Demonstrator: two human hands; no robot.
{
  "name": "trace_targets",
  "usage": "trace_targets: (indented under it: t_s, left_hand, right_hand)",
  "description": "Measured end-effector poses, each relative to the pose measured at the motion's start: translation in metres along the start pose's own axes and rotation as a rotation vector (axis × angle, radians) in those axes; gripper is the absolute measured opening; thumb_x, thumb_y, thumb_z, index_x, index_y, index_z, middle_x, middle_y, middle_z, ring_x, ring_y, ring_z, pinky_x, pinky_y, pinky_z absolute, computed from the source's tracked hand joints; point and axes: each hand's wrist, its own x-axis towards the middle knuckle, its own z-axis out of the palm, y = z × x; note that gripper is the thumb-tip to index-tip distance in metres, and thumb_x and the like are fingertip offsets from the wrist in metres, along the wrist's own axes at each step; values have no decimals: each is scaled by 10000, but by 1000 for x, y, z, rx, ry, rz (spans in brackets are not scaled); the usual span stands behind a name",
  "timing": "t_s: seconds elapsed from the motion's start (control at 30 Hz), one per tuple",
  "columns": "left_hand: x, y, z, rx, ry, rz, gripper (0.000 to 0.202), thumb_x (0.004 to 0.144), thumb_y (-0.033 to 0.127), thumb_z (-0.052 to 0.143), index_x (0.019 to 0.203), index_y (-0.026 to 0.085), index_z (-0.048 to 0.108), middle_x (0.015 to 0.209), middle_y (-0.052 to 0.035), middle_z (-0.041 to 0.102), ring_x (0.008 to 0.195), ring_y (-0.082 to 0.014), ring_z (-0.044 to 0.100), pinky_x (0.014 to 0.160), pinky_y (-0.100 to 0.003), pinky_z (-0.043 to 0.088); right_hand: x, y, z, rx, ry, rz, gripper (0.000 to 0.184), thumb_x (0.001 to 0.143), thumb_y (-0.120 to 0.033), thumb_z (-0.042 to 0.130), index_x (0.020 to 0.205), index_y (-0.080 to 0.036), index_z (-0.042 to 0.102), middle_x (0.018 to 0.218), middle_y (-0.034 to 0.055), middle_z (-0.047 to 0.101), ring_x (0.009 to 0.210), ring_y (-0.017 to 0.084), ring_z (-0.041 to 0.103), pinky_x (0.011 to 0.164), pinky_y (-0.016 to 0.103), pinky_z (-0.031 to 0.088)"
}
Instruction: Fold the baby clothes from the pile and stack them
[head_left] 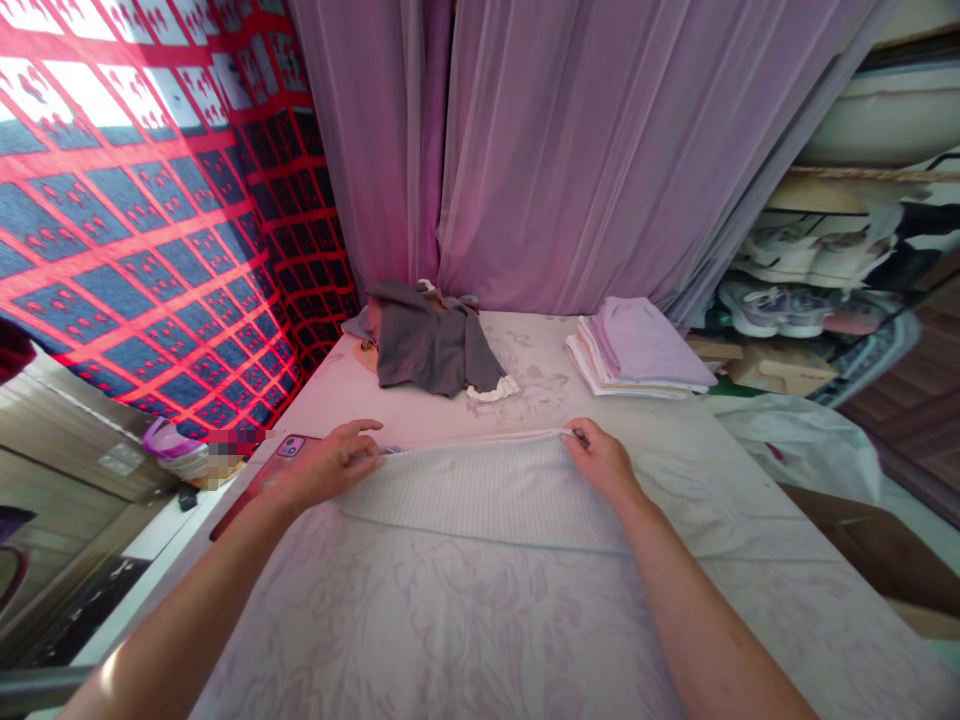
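A pale, finely ribbed knit garment (480, 490) lies folded into a long band across the bed. My left hand (349, 462) pinches its far left corner, with the index finger stretched out above. The far edge is gripped between the thumb and fingers of my right hand (600, 455), and the edge runs fairly straight between both hands. More pale fabric spreads flat to the right, beyond my right wrist; where it joins is hard to see. Near my left forearm lies a phone (291, 446) in a pinkish case, partly covered by the arm.
A rumpled pile of dark grey clothes (435, 345) sits at the back of the bed (450, 630). Folded lilac and white clothes (641, 345) are stacked at back right. Purple curtains (585, 150) hang behind. Shoes (780, 310) fill a rack at right, above a cardboard box (877, 550).
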Motion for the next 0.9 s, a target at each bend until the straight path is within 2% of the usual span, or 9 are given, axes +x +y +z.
trace_targets:
  t_s: [0.13,0.2,0.3,0.43,0.5,0.6,0.73,0.9]
  left_hand:
    - [-5,12,-2,10,-20,91,269,845,399,457,736,212,617,1162,-64,661,1071,-196,592,957,-341,440]
    - [-4,14,-2,0,-39,90,270,855,386,430,769,215,620,1130,-56,681,1057,-186,600,956,-332,439]
    - [3,13,-2,7,-86,13,297,862,398,393,809,212,619,1091,-58,693,1007,-183,618,913,-310,451]
    - [13,12,1,93,-184,-116,286,867,373,362,815,216,595,888,-37,697,840,-173,632,749,-265,460]
    - [17,11,4,136,-190,-179,276,875,360,348,812,217,575,821,-29,679,784,-169,623,692,-255,441]
    - [21,7,9,185,-165,-260,253,875,371,367,838,219,566,838,-35,679,785,-178,618,680,-262,423]
    - [26,2,12,282,-211,-326,223,853,372,423,876,225,589,842,-40,685,783,-195,623,658,-274,413]
    - [28,10,10,309,-224,-401,238,836,357,461,964,232,619,924,-66,701,840,-220,638,685,-301,438]
  right_hand:
    - [-2,2,1,24,-1,-10,214,768,-391,498,870,-241,611,725,2,677,619,160,593,603,255,408]
    - [-3,2,1,33,-9,-12,217,763,-396,499,870,-242,608,724,3,677,608,160,588,598,257,411]
    - [-2,2,1,33,-17,-8,209,759,-397,501,861,-246,605,720,1,677,608,162,589,602,261,415]
    - [-3,3,2,27,-37,8,199,767,-395,497,848,-248,603,723,3,679,631,168,598,607,261,417]
    - [-3,4,4,18,-51,11,198,773,-395,498,852,-249,606,726,2,680,621,164,593,604,260,414]
    - [-2,5,6,-4,-58,23,202,784,-388,501,875,-249,616,743,2,686,607,154,580,606,257,410]
    - [3,5,11,-71,-50,53,207,800,-372,506,910,-246,628,741,-1,685,608,151,571,594,251,391]
    - [8,5,16,-158,-67,39,175,812,-349,517,884,-246,638,724,3,689,626,158,589,580,249,375]
